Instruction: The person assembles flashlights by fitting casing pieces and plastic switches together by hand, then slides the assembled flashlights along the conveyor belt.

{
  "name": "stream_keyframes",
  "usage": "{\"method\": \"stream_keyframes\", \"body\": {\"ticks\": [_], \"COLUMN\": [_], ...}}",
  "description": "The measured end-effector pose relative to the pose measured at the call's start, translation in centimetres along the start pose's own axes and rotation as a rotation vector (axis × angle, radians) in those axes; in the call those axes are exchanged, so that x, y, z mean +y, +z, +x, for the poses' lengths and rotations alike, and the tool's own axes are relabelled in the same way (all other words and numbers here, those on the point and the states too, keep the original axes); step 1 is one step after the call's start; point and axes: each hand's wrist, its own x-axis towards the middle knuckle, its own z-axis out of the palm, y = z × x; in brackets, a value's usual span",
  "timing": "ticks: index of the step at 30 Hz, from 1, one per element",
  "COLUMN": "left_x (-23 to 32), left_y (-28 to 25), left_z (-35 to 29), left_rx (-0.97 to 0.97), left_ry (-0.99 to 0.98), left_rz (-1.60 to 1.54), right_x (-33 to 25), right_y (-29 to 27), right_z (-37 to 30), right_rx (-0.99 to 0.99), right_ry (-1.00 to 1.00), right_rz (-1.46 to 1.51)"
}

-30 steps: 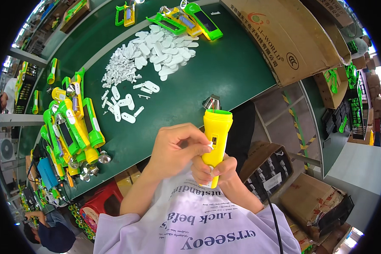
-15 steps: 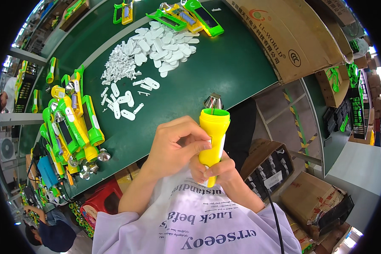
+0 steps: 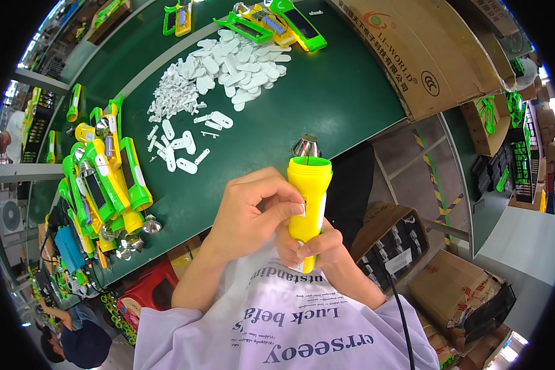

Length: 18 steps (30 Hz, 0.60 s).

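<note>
My right hand (image 3: 314, 244) is closed round the lower part of a yellow flashlight body (image 3: 308, 185), held nearly upright with its green-rimmed wide end up. Just beyond that rim a shiny reflector (image 3: 306, 147) shows, with thin wires leading down towards the opening. Thumb and forefinger of my left hand (image 3: 253, 213) pinch a small white piece (image 3: 302, 209) against the left side of the body. What lies under those fingertips is mostly hidden.
White oval plates (image 3: 246, 68) and small white parts (image 3: 176, 89) lie heaped on the green table (image 3: 240, 148). To the left is a pile of yellow-green flashlights (image 3: 105, 185). A large cardboard box (image 3: 407, 55) stands at the far right, and a co-worker (image 3: 83, 336) is at lower left.
The flashlight body has shifted slightly left, the reflector with it. More of the small white piece shows at my left fingertips; both hands keep their grips.
</note>
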Motion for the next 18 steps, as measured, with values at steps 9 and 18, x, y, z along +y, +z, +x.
{"method": "stream_keyframes", "body": {"ticks": [9, 18], "left_x": [0.0, -0.4], "left_y": [1.1, 0.4], "left_z": [0.0, -0.2], "left_rx": [0.126, 0.023], "left_ry": [-0.153, -0.295], "left_rz": [-0.056, -0.109], "right_x": [-0.4, -0.3], "right_y": [0.8, 1.0], "right_z": [-0.3, -0.4], "right_rx": [0.107, 0.169], "right_ry": [-0.012, -0.013], "right_rz": [-0.093, -0.165]}}
